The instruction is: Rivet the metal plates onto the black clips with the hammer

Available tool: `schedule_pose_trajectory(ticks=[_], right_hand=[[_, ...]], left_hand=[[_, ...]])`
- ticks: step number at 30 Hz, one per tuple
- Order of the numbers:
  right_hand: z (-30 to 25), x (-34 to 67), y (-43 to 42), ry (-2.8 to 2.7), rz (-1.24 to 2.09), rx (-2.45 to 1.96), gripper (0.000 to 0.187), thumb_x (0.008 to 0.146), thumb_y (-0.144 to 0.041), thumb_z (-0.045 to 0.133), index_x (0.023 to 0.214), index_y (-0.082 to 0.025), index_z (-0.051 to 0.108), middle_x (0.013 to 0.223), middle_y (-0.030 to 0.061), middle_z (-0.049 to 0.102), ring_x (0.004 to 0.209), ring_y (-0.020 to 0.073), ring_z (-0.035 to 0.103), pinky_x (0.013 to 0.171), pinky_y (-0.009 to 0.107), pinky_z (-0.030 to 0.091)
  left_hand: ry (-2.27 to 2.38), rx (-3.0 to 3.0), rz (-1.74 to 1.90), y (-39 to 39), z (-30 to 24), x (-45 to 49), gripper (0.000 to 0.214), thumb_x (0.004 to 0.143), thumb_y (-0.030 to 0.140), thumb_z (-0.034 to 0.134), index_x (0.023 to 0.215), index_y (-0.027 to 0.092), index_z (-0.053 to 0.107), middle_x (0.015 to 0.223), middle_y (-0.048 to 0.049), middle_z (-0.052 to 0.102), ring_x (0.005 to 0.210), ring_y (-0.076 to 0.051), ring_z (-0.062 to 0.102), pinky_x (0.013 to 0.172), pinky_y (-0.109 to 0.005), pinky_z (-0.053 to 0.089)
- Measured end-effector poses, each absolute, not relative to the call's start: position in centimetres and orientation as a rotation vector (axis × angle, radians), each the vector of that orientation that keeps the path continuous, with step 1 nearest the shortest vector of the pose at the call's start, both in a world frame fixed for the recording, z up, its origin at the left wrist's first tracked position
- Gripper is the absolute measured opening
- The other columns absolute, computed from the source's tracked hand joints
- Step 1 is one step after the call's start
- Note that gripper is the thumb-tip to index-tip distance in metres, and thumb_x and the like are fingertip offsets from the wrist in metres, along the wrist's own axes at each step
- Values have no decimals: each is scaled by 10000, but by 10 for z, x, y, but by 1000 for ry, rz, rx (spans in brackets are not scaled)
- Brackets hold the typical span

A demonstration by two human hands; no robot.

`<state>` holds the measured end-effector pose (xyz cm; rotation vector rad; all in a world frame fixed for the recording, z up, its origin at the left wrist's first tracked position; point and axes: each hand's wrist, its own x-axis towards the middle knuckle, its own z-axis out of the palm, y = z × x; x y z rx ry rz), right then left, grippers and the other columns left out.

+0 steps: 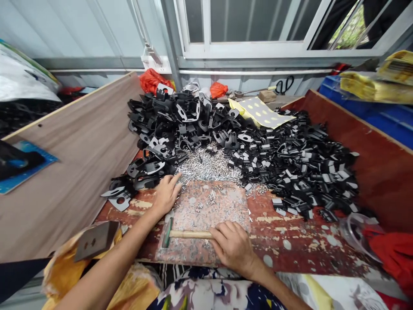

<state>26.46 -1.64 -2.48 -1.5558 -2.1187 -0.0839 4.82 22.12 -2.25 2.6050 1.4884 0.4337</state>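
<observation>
My right hand (234,245) is closed round the end of the wooden handle of a small hammer (190,234). The hammer lies across a speckled stone slab (211,215), its green head to the left. At the slab's upper left corner, my left hand (167,193) has its fingers stretched out and apart, at the edge of a heap of small metal pins (206,165). I see nothing held in it. Larger black plastic parts (150,165) lie just beyond that hand. A few loose pins (211,198) are scattered on the slab.
Smaller black clips (300,168) are heaped on the right. Wooden boards wall in the worn red table (267,232) on the left (80,142) and right (374,172). A spotted sticker sheet (263,112) lies on the parts. A clear plastic tub (358,234) stands at the right edge.
</observation>
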Motion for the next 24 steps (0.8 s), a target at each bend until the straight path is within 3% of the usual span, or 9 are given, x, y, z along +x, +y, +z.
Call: schedule_pose_trajectory(ticks=[6, 11, 16, 19, 21, 24], right_hand=[[-25, 265, -17, -2126, -73, -1572, 185, 1004, -308, 564, 1140, -220, 653, 891, 32, 647, 844, 202, 519, 750, 355, 341], [-24, 267, -17, -2154, -60, -1567, 185, 1015, -320, 552, 1138, -222, 650, 879, 28, 637, 836, 204, 510, 731, 363, 328], [-26, 269, -16, -2176, -20, -1571, 198, 1008, -318, 552, 1144, -216, 653, 891, 34, 640, 847, 214, 509, 736, 379, 336], [-28, 269, -16, -2178, -21, -1558, 202, 999, -312, 559, 1144, -212, 657, 906, 34, 652, 848, 215, 509, 744, 388, 341], [-29, 270, -15, -2170, -30, -1555, 212, 997, -316, 563, 1154, -209, 657, 911, 35, 657, 853, 213, 512, 747, 387, 341], [-30, 270, -14, -2159, -52, -1539, 225, 991, -327, 579, 1160, -198, 653, 910, 37, 659, 851, 210, 513, 741, 380, 334]], left_hand=[[1824, 2451, 412, 211, -12, 65, 643, 985, 595, 447, 1469, 181, 532, 1133, -179, 582, 1058, -376, 595, 920, -499, 510], [1929, 2364, 336, 205, -10, 66, 579, 1008, 566, 395, 1332, 139, 612, 1108, -213, 613, 1086, -427, 608, 873, -540, 522], [1840, 2383, 393, 221, -12, 97, 587, 1016, 494, 439, 1432, 86, 509, 1208, -228, 606, 1136, -387, 622, 927, -479, 524], [1800, 2383, 445, 228, -9, 111, 660, 986, 528, 512, 1508, 132, 435, 1161, -183, 605, 1079, -354, 645, 927, -451, 525], [1748, 2389, 496, 230, -8, 114, 645, 938, 541, 604, 1478, 206, 499, 1084, -128, 583, 987, -327, 656, 905, -441, 529], [1556, 2494, 622, 229, -9, 117, 452, 876, 490, 707, 1252, 241, 676, 1044, -90, 537, 979, -305, 622, 904, -424, 520]])
